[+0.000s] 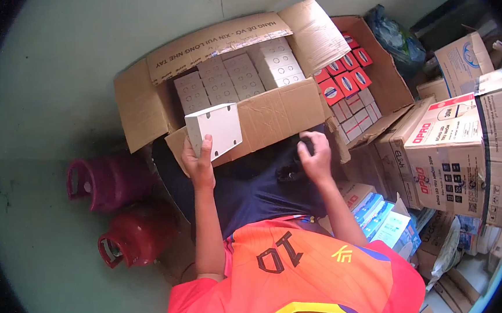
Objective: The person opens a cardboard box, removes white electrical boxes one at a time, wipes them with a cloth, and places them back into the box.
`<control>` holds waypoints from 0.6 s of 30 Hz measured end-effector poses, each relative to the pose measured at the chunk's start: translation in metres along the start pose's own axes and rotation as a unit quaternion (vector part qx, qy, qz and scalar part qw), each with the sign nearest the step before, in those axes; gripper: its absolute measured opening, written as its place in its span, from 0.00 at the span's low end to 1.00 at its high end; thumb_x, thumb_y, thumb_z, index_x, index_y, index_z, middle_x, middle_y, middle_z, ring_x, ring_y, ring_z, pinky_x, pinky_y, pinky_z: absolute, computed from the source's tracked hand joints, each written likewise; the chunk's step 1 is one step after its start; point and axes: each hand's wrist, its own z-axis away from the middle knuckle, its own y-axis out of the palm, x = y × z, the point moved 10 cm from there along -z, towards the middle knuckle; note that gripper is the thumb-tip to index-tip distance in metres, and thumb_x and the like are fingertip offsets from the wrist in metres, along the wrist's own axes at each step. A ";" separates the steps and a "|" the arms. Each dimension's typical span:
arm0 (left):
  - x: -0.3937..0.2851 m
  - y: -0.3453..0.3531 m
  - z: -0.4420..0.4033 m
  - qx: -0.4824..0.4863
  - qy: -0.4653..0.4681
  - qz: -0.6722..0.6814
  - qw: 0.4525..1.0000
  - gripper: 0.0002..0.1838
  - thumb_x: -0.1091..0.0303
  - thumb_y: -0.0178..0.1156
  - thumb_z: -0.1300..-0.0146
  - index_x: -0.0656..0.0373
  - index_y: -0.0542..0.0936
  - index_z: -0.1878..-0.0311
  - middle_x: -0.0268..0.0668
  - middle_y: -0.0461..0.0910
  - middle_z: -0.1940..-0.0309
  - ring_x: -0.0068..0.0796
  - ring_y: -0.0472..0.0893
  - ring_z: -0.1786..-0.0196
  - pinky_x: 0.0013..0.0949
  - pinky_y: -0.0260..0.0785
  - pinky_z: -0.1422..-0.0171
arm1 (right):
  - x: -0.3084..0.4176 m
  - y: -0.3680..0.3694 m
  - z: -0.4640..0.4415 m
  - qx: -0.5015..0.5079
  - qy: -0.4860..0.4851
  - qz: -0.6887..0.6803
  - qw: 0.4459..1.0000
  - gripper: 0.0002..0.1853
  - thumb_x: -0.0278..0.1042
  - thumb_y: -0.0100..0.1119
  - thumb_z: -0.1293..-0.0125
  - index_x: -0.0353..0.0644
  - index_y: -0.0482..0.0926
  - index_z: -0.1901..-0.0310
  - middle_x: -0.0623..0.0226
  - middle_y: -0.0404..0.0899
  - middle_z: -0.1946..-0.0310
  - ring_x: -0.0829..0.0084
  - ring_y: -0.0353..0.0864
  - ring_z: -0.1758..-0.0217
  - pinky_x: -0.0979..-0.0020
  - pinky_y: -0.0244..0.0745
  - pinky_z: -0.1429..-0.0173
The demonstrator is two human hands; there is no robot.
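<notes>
My left hand [199, 163] grips a white square plastic electrical box [217, 130] by its near side, the thumb on its flat face. It is held up in front of the near flap of an open cardboard carton [277, 117]. Inside that carton stand stacked white boxes [216, 80] in rows, with round knockout marks on their sides. My right hand [316, 156] hovers over my lap, thumb and fingers apart, with nothing seen in it. A small dark shape [289, 172] lies beside it on my dark trousers, too unclear to name.
A second open carton [394, 88] at the right holds red-and-white small boxes [348, 83]. Taped OPRO cartons [446, 154] and blue-white packs [383, 220] crowd my right side. Purple [113, 180] and red [143, 237] gas cylinders stand at left by the wall [46, 141].
</notes>
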 end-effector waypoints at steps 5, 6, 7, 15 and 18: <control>0.000 0.014 -0.001 0.061 0.015 -0.013 0.998 0.14 0.65 0.65 0.27 0.61 0.77 0.44 0.31 0.81 0.51 0.17 0.77 0.49 0.26 0.69 0.41 | 0.028 0.006 0.053 0.013 -0.178 0.147 0.973 0.39 0.40 0.72 0.39 0.61 0.69 0.26 0.47 0.60 0.27 0.44 0.60 0.23 0.45 0.60 0.26; 0.000 0.016 0.000 0.072 0.018 -0.009 0.997 0.15 0.65 0.64 0.27 0.61 0.76 0.43 0.32 0.81 0.51 0.17 0.77 0.49 0.26 0.69 0.41 | 0.036 0.009 0.060 0.062 -0.176 0.123 0.975 0.40 0.43 0.75 0.42 0.60 0.69 0.27 0.49 0.60 0.27 0.43 0.60 0.23 0.44 0.59 0.25; 0.001 0.020 0.000 0.085 0.022 -0.003 0.996 0.15 0.65 0.64 0.26 0.61 0.75 0.42 0.32 0.81 0.50 0.17 0.77 0.48 0.26 0.68 0.40 | 0.041 0.006 0.068 0.078 -0.183 0.116 0.973 0.42 0.44 0.77 0.45 0.57 0.69 0.28 0.49 0.61 0.27 0.42 0.60 0.24 0.44 0.59 0.24; 0.025 0.026 0.009 0.030 -0.077 0.186 0.979 0.19 0.62 0.61 0.24 0.61 0.74 0.38 0.36 0.82 0.45 0.26 0.83 0.44 0.33 0.78 0.39 | -0.004 -0.004 0.037 0.026 -0.150 -0.007 0.988 0.43 0.27 0.71 0.45 0.42 0.63 0.27 0.47 0.67 0.32 0.45 0.67 0.27 0.51 0.61 0.21; 0.016 0.034 0.016 0.035 -0.080 0.190 0.978 0.18 0.62 0.62 0.26 0.60 0.74 0.40 0.36 0.83 0.47 0.26 0.85 0.45 0.33 0.79 0.40 | -0.002 -0.045 0.009 -0.181 0.030 -0.192 0.964 0.37 0.24 0.63 0.42 0.35 0.63 0.29 0.47 0.70 0.33 0.49 0.70 0.27 0.54 0.62 0.21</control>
